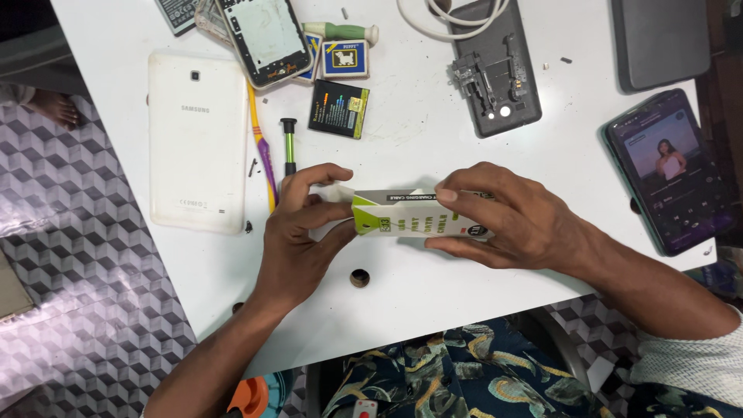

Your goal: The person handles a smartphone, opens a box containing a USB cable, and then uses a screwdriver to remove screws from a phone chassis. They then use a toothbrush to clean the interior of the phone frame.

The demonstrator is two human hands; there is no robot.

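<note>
You hold the small green-and-white carton (414, 215) just above the tabletop (433, 286); your left hand (298, 240) pinches its end flap, your right hand (511, 224) clamps the body; the flap looks barely lifted, contents not out.

We are looking down at what seems a small phone-repair bench: a white table (433, 124) is carrying a white tablet (197, 139) lying face down, an opened phone frame (267, 35), a stripped dark phone back (495, 73), a loose battery (338, 109), a green-handled screwdriver (289, 145) and scattered screws. Patterned flooring (85, 255) is showing beside it.
</note>
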